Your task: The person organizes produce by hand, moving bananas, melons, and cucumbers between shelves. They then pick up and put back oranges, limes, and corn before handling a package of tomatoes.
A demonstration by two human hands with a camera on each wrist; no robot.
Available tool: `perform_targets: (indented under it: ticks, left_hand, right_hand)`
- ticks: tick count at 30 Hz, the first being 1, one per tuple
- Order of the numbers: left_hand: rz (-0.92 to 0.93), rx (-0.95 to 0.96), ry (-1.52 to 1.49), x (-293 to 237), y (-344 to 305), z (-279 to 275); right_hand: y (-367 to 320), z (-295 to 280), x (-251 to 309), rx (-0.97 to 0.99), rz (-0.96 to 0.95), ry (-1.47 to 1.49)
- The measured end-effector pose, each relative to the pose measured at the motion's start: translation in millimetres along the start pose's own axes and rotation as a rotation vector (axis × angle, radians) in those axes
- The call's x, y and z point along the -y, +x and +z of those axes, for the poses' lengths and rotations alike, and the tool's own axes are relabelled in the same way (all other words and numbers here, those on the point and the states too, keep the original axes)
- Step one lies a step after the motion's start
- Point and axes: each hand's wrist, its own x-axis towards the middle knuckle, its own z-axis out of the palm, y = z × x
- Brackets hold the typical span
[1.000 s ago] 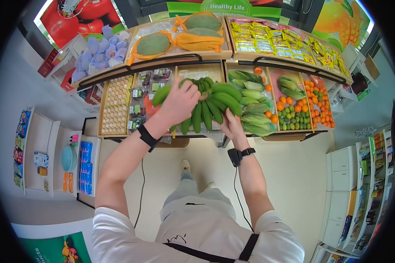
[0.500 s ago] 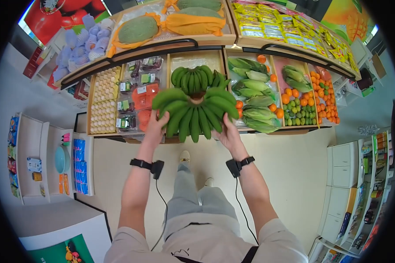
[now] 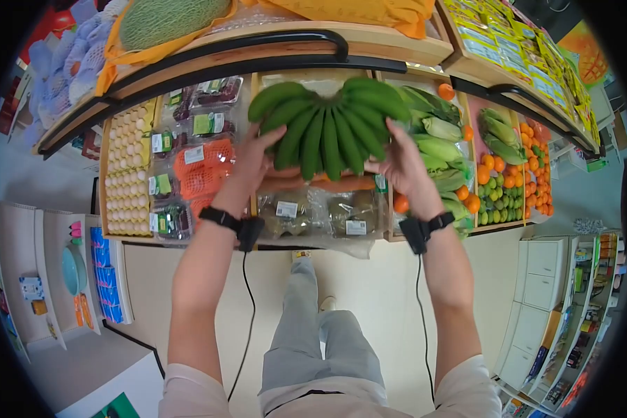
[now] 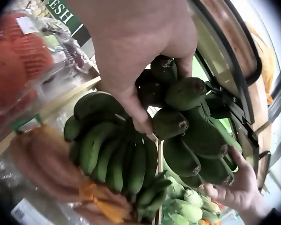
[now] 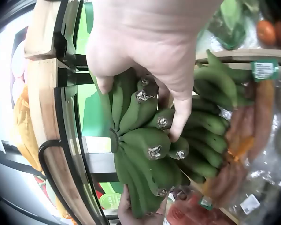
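A large bunch of green bananas (image 3: 331,129) is held between both hands over the middle bin, its fruit fanned toward the person. My left hand (image 3: 254,157) grips the left end, thumb over the outer bananas. At the other end, my right hand (image 3: 404,160) curls its fingers and thumb around the bananas. Under the held bunch, the wrist views show a second green bunch (image 4: 112,150) lying in the bin; smaller green bananas (image 4: 152,197) are beside it. The held bunch mostly covers these in the head view.
Long orange-brown roots (image 4: 47,159) and wrapped packs (image 3: 292,216) lie at the bin's front. Red-netted fruit (image 3: 205,164) and egg trays (image 3: 129,171) stand left; corn (image 3: 442,129) lies right. A black rail (image 3: 258,45) edges the upper shelf behind.
My left hand went from the bunch's top to its left end. Both hands then carried the bunch farther over the bin, where it now covers the second bunch. The head view moved closer.
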Motion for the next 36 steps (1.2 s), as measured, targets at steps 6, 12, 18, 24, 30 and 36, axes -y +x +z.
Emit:
perform_targets:
  ticks: [6, 12, 18, 24, 30, 36]
  left_hand:
    - [-0.03, 0.164, 0.097, -30, 150, -13]
    - [0.141, 0.332, -0.466, -24, 258, -66]
    - [0.368, 0.181, 0.432, -23, 258, -100]
    - [0.283, 0.036, 0.41, -5, 272, -107]
    - [0.258, 0.085, 0.043, 61, 377, -161]
    - [-0.182, -0.073, 0.138, 53, 342, -93]
  right_hand:
    - [121, -15, 55, 0.008, 0.007, -0.007]
    - [217, -44, 60, 0.04, -0.141, -0.038]
    - [283, -84, 36, 0.304, -0.135, 0.405]
    - [282, -111, 23, 0.417, -0.017, 0.282]
    - [294, -116, 28, 0.247, 0.076, 0.005]
    - [305, -107, 13, -0.086, 0.057, -0.161]
